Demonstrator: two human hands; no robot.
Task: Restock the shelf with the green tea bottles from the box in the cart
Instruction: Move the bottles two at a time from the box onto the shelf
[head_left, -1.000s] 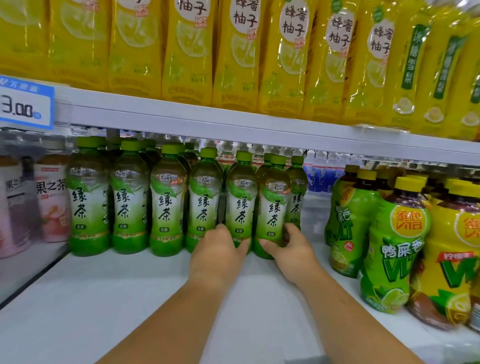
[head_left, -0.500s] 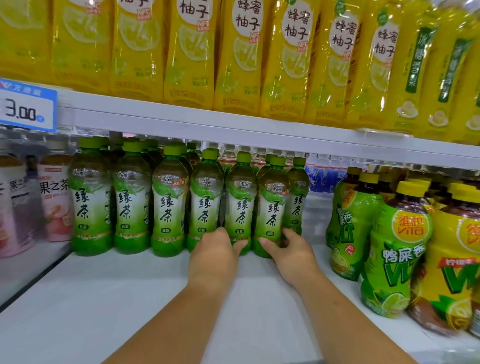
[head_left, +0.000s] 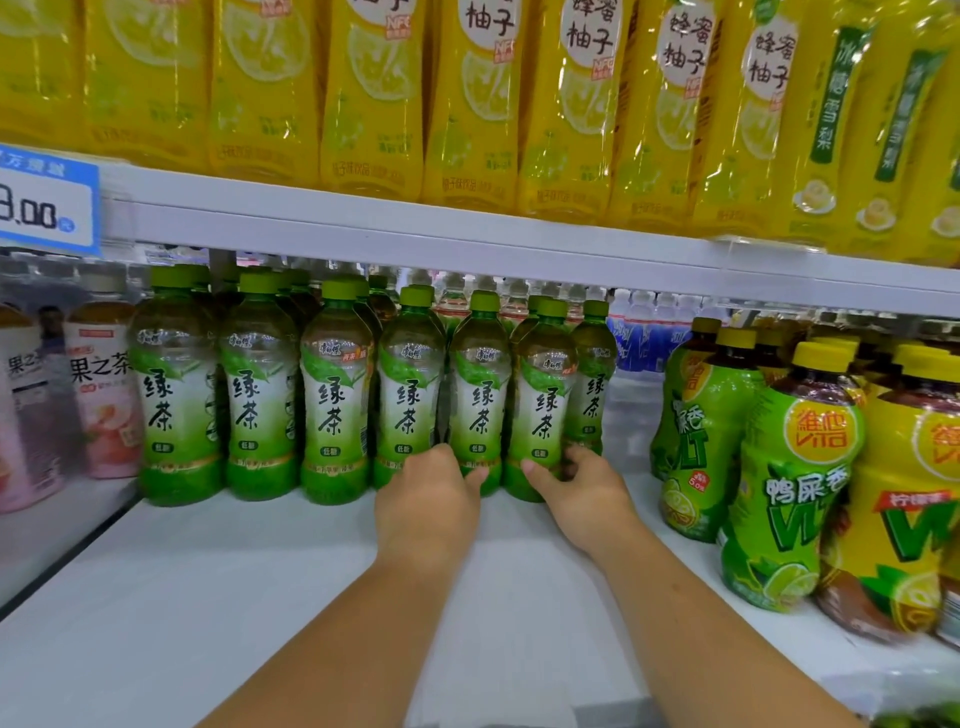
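A row of green tea bottles (head_left: 337, 400) with green caps stands far back on the white shelf (head_left: 249, 597), with more rows behind it. My left hand (head_left: 426, 504) is at the foot of the fifth bottle (head_left: 480, 384): its fingers reach into the gap on the bottle's left and its thumb lies across the front. My right hand (head_left: 576, 493) grips the base of the sixth bottle (head_left: 543, 400), thumb on the front and fingers curled round its right side. Both bottles stand upright on the shelf. The box and cart are out of view.
Lime and lemon tea bottles (head_left: 789, 467) crowd the shelf's right side. Pink fruit tea bottles (head_left: 104, 400) stand at the left. The upper shelf's edge (head_left: 415, 228), with a blue price tag (head_left: 47, 202), hangs low over the caps and carries yellow pomelo drink bottles (head_left: 374, 93).
Both hands stay at the bases of the same two bottles. The view has shifted only slightly.
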